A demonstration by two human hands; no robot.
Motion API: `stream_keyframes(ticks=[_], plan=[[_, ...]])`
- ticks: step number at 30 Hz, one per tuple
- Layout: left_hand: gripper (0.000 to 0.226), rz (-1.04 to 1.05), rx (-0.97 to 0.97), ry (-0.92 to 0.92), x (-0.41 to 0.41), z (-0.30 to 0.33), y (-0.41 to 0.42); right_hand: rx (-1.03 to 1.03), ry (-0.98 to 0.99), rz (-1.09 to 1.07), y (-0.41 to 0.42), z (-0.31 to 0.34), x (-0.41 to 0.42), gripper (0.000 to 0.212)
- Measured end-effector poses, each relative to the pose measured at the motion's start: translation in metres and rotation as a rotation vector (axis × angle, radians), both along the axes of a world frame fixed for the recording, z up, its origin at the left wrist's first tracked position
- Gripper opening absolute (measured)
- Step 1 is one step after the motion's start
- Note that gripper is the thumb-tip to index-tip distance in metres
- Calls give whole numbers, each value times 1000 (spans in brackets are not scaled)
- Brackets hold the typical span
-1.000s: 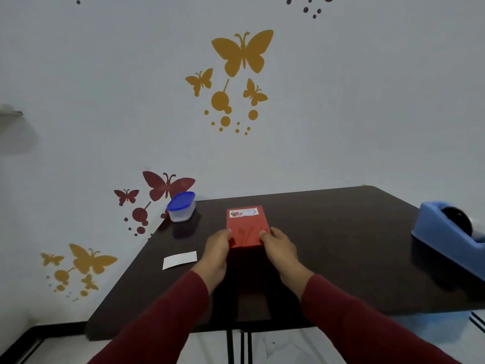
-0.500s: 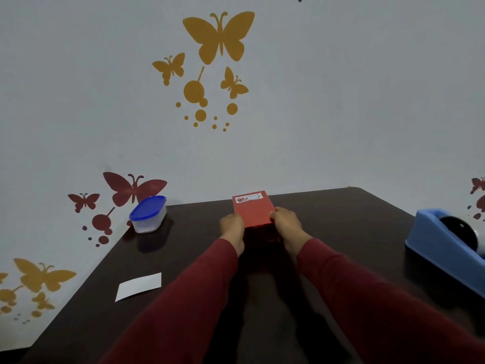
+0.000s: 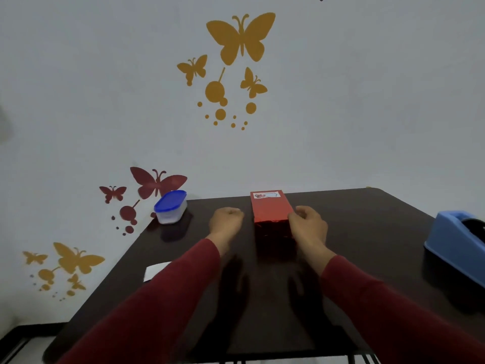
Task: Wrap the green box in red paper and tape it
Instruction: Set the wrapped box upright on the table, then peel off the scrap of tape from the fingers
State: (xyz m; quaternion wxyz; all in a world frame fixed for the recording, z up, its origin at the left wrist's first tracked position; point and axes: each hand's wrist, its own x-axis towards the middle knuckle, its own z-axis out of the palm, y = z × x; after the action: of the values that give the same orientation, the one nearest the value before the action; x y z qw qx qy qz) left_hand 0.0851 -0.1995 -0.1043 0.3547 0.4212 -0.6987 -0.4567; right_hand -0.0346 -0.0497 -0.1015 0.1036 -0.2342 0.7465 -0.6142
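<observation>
A person in dark red sleeves is sitting at a dark table (image 3: pixel 367 227), where a box wrapped in red paper (image 3: pixel 271 207) is lying flat near the far edge, a small white label (image 3: pixel 267 195) showing on its far end. The right hand (image 3: pixel 308 227) is resting against the box's right side, its fingers curled at the near corner; whether they are actually pinching the paper or only touching it is hard to tell from this angle. The left hand (image 3: pixel 227 223) is hovering just left of the box, apart from it, its fingers curled into a loose fist and holding nothing. A clear tub with a blue lid (image 3: pixel 170 206) is standing at the table's far left corner, a white slip of paper (image 3: pixel 154 270) is lying near the left edge, and a blue tape dispenser (image 3: pixel 456 245) is sitting at the right edge. Yellow and maroon butterfly decals (image 3: pixel 240 38) are dotting the pale wall behind.
</observation>
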Motion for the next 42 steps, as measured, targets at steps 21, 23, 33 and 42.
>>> stream_keyframes(ticks=[21,23,33,42], plan=[[21,-133,-492,-237,109,15,68,-160,-278,298,30,-3,98,24],[20,-197,-515,-147,86,31,81,-169,-273,348,27,11,82,22],[23,-434,-327,193,-58,78,48,-182,-298,345,9,68,-71,27],[8,-362,224,426,-201,116,15,-124,-349,81,-36,113,-183,24]])
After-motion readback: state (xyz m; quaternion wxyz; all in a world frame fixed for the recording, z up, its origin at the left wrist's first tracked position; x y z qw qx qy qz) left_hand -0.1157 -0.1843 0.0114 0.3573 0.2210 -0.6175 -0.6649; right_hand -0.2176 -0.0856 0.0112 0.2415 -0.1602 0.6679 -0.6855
